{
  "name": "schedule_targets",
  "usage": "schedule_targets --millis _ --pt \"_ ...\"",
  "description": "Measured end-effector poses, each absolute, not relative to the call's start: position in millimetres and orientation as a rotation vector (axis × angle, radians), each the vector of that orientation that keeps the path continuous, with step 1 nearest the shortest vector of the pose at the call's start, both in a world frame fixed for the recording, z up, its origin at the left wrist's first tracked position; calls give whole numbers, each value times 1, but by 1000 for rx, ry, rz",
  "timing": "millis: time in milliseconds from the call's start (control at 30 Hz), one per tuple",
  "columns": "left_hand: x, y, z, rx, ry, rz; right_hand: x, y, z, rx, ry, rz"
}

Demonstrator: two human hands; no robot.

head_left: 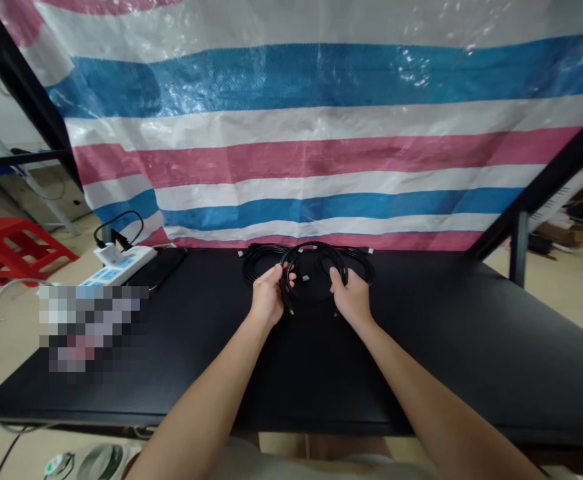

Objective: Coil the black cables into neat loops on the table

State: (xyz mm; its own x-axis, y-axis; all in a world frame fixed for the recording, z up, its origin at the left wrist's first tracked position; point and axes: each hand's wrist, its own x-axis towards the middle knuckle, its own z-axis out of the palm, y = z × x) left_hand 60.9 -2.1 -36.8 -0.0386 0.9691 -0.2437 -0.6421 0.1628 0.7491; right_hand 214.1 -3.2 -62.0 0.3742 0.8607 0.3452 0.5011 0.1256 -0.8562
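Between my two hands a coiled black cable (313,245) is held up over the table. My left hand (268,293) grips the coil's left side, with one plug end (290,309) hanging beside the fingers. Closed around the right side of the same coil is my right hand (352,295), thumb on top. Behind it, at the table's back edge, lie a second coiled black cable (252,261) on the left and a third coil (364,261) on the right. Light-coloured connector tips show on these coils. The held coil partly covers both.
The black table (196,360) spans the view. At its left lie a white power strip (121,267) with a plugged-in charger, a dark phone-like slab (159,268) and a blurred-out patch. A striped plastic sheet (321,160) hangs behind. A red stool (16,247) stands left.
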Motion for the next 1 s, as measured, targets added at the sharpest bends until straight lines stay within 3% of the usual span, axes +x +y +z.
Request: schedule_targets --millis 167,400,633,800,1000 --pt "44 14 -41 480 901 1538 201 15 -52 -1876 -1617 232" --pt "14 32 -54 798 1210 1796 148 60 -26 -2067 -1773 365" --pt "11 23 -66 1356 1716 1466 128 71 -26 -2133 -1902 255" --pt "14 21 -73 1652 1571 1292 130 64 -33 -1915 -2097 -87" --pt "14 28 -82 1647 1339 1302 156 62 -48 -1594 -2133 -111"
